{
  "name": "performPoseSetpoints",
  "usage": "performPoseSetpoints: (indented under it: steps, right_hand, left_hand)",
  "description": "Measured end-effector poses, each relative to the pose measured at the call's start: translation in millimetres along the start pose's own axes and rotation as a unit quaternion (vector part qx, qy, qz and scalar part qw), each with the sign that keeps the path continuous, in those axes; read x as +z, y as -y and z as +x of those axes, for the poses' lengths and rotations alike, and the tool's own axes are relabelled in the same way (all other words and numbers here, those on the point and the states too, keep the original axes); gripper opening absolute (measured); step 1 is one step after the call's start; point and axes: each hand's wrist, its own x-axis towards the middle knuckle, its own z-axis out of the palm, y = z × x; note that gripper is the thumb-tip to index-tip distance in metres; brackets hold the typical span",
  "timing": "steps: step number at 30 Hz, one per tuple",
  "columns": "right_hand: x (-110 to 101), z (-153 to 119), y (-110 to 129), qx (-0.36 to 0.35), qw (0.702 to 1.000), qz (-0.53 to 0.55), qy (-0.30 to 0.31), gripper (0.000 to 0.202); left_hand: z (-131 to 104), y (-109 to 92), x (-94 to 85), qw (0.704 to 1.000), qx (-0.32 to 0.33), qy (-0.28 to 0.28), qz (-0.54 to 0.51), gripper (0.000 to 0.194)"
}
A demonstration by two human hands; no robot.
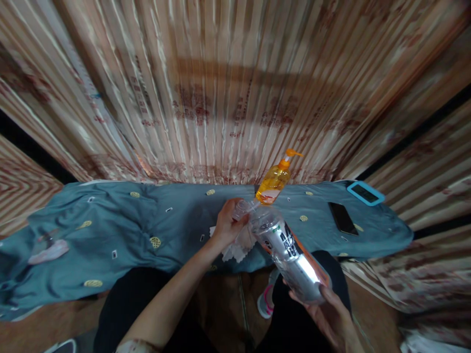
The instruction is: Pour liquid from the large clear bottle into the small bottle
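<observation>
My right hand (pixel 327 309) grips the base of a large clear plastic bottle (pixel 290 260) with a silver and orange label. The bottle is tilted, its upper end pointing up and left towards my left hand (pixel 228 223). My left fingers are closed around a clear plastic piece (pixel 242 208) at the bottle's upper end; whether it is the bottle's neck or a separate part I cannot tell. Under my left hand lies a white tissue (pixel 237 247) with jagged edges, partly hidden. Just behind the bottle's top stands a yellow pump bottle (pixel 274 184) with an orange pump.
A blue-green patterned cloth (pixel 184 215) covers the narrow surface before me. At the right lie a black phone (pixel 343 218) and a blue-framed device (pixel 365 192). A transparent item with something pale (pixel 49 250) lies far left. Patterned curtains (pixel 221 98) close in behind.
</observation>
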Motion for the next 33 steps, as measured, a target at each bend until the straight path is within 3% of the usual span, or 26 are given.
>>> performPoseSetpoints:
  steps: [12,23,30,33]
  right_hand:
    - [0.6,-1.7,-3.3,-0.033,0.999,0.011,-0.002,0.053]
    - [-3.4,-4.9,-0.4,-0.016,0.998,-0.004,-0.064,0.068]
    - [4.6,-8.6,7.8,-0.017,0.995,-0.030,-0.089,0.087]
    - [6.4,-9.1,10.5,-0.013,0.994,-0.026,-0.101,0.084]
  left_hand:
    - [0.2,4.7,0.6,1.000,0.016,-0.003,0.001,0.031]
    - [0.0,3.5,0.2,1.000,0.009,0.003,0.009,0.030]
    - [-1.5,0.4,0.7,1.000,0.002,0.006,-0.007,0.033]
    - [-2.0,-2.2,0.3,1.000,0.004,0.016,-0.017,0.033]
